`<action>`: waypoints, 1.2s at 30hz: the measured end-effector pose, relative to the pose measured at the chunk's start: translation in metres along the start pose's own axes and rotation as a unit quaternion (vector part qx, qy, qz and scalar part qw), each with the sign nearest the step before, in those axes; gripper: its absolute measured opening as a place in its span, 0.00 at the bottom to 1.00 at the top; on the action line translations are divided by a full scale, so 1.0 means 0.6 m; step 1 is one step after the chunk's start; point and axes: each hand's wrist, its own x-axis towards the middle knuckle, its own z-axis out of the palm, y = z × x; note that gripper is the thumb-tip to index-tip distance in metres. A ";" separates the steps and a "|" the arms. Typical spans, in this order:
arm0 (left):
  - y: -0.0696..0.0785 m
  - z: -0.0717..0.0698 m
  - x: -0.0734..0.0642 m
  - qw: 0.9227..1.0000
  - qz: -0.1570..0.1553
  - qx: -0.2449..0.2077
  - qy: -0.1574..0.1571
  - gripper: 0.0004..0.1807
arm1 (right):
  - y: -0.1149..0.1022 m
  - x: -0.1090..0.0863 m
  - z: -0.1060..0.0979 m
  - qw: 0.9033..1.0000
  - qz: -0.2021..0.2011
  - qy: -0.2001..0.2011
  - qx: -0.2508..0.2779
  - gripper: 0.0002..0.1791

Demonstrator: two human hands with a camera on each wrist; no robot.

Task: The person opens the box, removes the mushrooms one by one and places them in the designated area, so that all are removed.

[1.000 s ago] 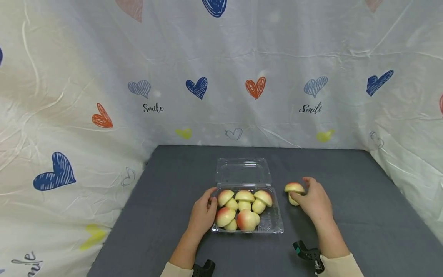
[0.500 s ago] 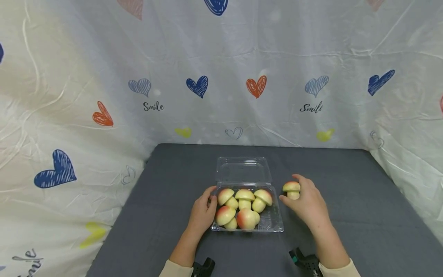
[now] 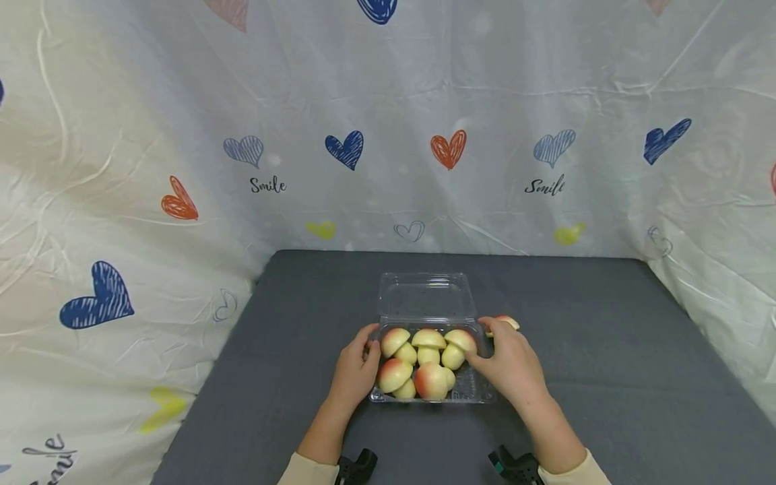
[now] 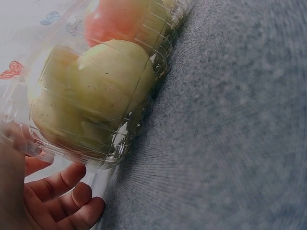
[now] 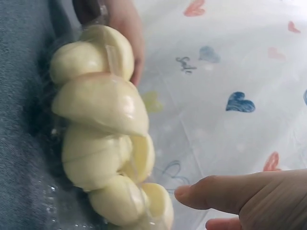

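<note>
An open clear plastic clamshell box [image 3: 485, 399] holds several pale yellow mushroom-shaped pieces [image 3: 428, 339] with red-blushed caps, in two rows. My left hand [image 3: 353, 372] rests against the box's left side; the left wrist view shows its loosely bent fingers [image 4: 67, 182] by a box corner. Over the box's right side, my right hand [image 3: 514, 367] spreads thumb and fingers, the thumb tip overlapping the rear right piece in the head view. Its straight thumb [image 5: 216, 191] shows beside the pieces in the right wrist view. Another mushroom-shaped piece [image 3: 508, 321] lies outside, partly hidden behind my right hand.
The box's hinged lid [image 3: 424, 296] stands raised at the back. Inside, the front right part of the box shows bare plastic. Dark grey cloth covers the table [image 3: 315, 296], and a heart-printed curtain [image 3: 388, 195] rises behind it.
My right hand has let go of the outside mushroom-shaped piece and moved left to the box's right side. That piece has shifted slightly left. The left hand has stayed in place.
</note>
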 end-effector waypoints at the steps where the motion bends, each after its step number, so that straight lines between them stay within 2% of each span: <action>1: 0.000 0.000 0.000 1.000 -0.002 0.000 -0.001 0.19 | 0.000 0.001 0.004 1.000 0.000 -0.002 -0.001 0.36; 6: -0.001 0.001 0.002 1.000 -0.007 -0.001 -0.002 0.19 | -0.005 0.007 0.021 1.000 -0.005 -0.003 -0.016 0.33; 12: 0.003 0.001 0.003 1.000 -0.015 -0.006 -0.007 0.19 | -0.016 0.016 0.036 0.998 -0.005 -0.008 -0.064 0.29; 19: 0.003 0.002 0.002 1.000 -0.024 -0.008 -0.012 0.20 | -0.025 0.020 0.045 0.994 -0.034 0.014 -0.107 0.24; 27: -0.002 0.004 0.001 1.000 -0.011 -0.013 -0.004 0.19 | -0.025 0.019 0.046 0.994 -0.041 0.025 -0.098 0.23; 36: -0.001 0.001 0.000 1.000 -0.019 -0.017 -0.013 0.19 | -0.019 0.021 0.048 0.995 -0.042 0.044 -0.084 0.23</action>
